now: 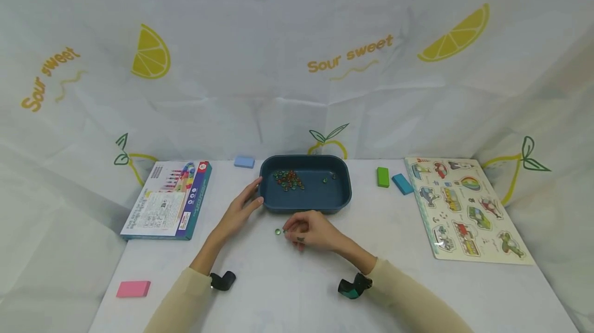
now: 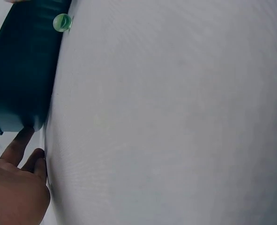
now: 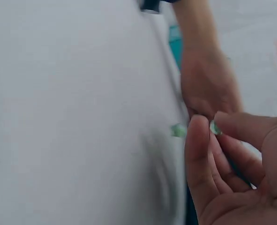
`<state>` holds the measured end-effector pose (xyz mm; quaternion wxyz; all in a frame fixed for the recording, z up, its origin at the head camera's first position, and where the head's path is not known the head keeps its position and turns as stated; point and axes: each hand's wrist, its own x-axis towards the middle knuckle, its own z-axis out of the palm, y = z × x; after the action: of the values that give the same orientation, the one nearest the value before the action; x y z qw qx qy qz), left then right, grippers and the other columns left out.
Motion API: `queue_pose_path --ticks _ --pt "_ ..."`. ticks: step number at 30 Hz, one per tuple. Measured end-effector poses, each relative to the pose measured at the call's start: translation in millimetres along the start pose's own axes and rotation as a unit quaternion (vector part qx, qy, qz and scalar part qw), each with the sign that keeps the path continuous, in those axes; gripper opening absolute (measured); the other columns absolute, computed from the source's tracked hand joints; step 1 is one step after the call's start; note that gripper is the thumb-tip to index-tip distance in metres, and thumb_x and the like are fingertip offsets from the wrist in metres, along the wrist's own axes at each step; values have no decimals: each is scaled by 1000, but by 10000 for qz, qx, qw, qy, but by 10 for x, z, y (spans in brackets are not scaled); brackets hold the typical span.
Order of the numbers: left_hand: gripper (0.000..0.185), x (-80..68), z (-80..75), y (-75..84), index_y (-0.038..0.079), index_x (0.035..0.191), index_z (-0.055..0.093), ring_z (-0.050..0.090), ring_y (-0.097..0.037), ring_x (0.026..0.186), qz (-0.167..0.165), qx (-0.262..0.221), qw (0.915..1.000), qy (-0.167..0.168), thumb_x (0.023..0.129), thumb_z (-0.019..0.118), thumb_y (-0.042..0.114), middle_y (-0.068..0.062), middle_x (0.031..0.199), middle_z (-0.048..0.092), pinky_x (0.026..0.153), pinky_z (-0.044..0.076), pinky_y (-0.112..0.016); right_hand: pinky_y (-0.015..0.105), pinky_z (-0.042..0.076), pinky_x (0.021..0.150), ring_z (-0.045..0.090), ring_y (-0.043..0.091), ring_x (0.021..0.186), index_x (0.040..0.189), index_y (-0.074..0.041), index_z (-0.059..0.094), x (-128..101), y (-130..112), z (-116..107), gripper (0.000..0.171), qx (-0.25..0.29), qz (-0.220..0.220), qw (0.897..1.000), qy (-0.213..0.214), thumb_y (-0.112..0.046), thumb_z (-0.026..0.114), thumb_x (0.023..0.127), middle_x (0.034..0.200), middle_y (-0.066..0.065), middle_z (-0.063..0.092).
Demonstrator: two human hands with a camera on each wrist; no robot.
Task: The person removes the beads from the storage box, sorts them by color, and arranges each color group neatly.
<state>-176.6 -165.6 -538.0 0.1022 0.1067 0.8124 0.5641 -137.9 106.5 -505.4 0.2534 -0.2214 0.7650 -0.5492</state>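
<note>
A dark blue tray [image 1: 341, 196] sits mid-table with a cluster of small glass marbles [image 1: 289, 180] inside. My left hand [image 1: 246, 204] rests with straight fingers against the tray's left wall [image 2: 21, 70]; the fingers [image 2: 17, 145] touch its corner. In front of the tray, my right hand [image 1: 297, 229] has its fingers curled. In the right wrist view its thumb and forefinger pinch a small green marble [image 3: 215, 127]. Another green marble [image 1: 278, 231] lies on the table just left of that hand and shows in both wrist views, marble [image 2: 62, 22] and, blurred, marble [image 3: 178, 130].
A toy box [image 1: 167, 199] lies at the left, a pink block [image 1: 133, 288] near the front left corner. A pale blue block [image 1: 244, 162] sits behind the tray. Right of it are a green block [image 1: 382, 177], a blue block [image 1: 402, 184] and a picture puzzle board [image 1: 466, 209].
</note>
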Motion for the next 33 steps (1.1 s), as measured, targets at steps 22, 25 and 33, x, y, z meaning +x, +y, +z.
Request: queue_pose_path --ticks 22,25,33 --pt "63 0 -2 15 29 167 33 30 -39 163 -12 -98 9999 -33 110 59 33 -6 177 28 131 29 -61 24 53 44 60 9 51 112 -3 75 99 129 118 17 -858 183 9948 515 -5 77 95 86 6 71" --pt "63 -5 -3 16 29 167 33 30 -39 163 -18 -76 10000 -23 110 59 33 -7 177 28 131 30 -61 25 54 47 63 12 53 113 -3 75 71 71 95 19 -857 190 9951 448 -8 79 95 88 6 72" --pt "63 2 2 4 30 167 34 30 -39 163 -17 -54 10000 0 110 59 34 -8 176 29 131 30 -61 44 64 62 70 33 69 120 1 73 62 -342 -223 28 -460 -123 9988 -142 -16 76 99 95 20 75"
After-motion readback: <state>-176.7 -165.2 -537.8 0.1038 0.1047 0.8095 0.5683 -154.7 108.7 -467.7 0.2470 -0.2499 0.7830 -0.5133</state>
